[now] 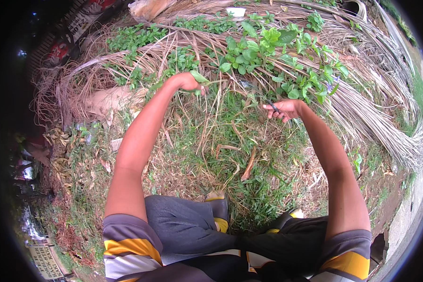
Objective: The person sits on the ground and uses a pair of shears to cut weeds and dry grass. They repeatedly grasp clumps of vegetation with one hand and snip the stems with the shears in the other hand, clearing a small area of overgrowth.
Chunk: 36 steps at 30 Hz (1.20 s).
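Observation:
My left hand (pixel 189 82) is closed around a leafy green stem (pixel 199 77), whose bare end points right. In my right hand (pixel 285 108) is a slim tool with a black handle (pixel 274 106). Its far part reaches up and left among the grass, too blurred to tell whether it is a knife. Beyond this hand grows a broad-leaved green plant (pixel 253 53), rooted among dried palm fronds (pixel 197 35). Grass (pixel 229 120) mixed with dry stalks covers the ground between both hands.
A curved piece of dry brown plant matter (pixel 249 164) lies before my shoes (pixel 219 206). Long fronds (pixel 370 120) fan out at right, near a concrete strip (pixel 405 218). A white container (pixel 235 12) sits at the far side. A signboard (pixel 47 261) bearing writing stands lower left.

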### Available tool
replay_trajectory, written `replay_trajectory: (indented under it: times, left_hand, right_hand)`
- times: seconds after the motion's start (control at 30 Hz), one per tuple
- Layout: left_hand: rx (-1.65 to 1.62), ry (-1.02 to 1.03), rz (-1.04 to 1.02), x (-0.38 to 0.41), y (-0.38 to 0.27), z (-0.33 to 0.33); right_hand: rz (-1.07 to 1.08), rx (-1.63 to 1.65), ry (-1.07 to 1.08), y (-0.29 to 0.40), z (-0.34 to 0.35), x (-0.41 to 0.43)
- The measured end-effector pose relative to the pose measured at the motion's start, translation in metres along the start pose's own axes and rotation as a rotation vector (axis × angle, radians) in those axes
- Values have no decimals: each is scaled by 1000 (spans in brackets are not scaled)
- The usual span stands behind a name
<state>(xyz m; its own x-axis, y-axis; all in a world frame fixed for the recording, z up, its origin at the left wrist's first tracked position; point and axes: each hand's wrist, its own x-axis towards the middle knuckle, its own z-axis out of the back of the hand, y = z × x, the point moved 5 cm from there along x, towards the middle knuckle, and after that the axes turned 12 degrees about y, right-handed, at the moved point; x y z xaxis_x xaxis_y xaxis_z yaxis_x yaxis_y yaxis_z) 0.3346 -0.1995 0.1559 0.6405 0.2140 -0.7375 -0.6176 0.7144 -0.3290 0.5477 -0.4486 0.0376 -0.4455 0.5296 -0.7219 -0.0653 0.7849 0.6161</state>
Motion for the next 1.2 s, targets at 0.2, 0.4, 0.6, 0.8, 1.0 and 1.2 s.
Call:
replay_trajectory:
  times: [0.2, 0.4, 0.6, 0.8, 1.0, 1.2]
  left_hand:
    - [279, -1203, 435, -57, 10, 63]
    - [714, -672, -536, 36, -141, -31]
    - [929, -1088, -645, 61, -238, -8]
    - [781, -820, 178, 79, -177, 35]
    - [550, -751, -40, 58, -115, -15]
    - [287, -740, -20, 59, -97, -45]
  right_hand:
    - [-88, -30, -67, -20, 3, -20]
    - [-58, 6, -192, -31, 21, -29]
    - [-62, 16, -247, -44, 18, -30]
    - [42, 71, -177, -25, 8, -31]
    - [213, 211, 43, 12, -9, -15]
    - [273, 325, 189, 44, -26, 15]
